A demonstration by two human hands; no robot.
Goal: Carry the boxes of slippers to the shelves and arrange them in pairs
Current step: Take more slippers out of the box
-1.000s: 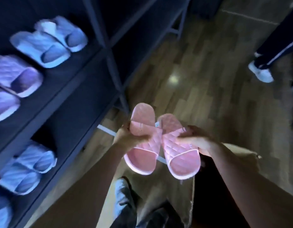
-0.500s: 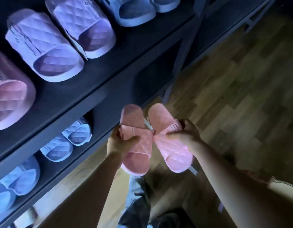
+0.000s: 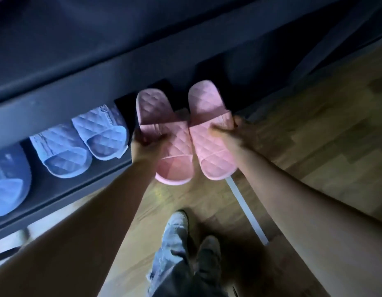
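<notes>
left hand (image 3: 146, 144) was closed on the strap of the left pink slipper (image 3: 164, 136), right hand (image 3: 228, 130) closed on the strap of the right pink slipper (image 3: 209, 129); thumbs on top, other fingers tucked under and hidden. pair held side by side, inner edges touching, heels over the front edge of the dark shelf (image 3: 113, 185), toes over the wood floor (image 3: 314, 136). just beside them on the same shelf sat a pale blue slipper pair (image 3: 83, 142).

judgement: to place well, push both in together until soles sit fully on the shelf, keep toes level with the blue pair's, leave a small gap from it, then let go.

hard to read: lighting was dim, shelf depth behind the heels was black, a darker blue slipper (image 3: 8, 181) was cut off at the left edge. no box in view.
</notes>
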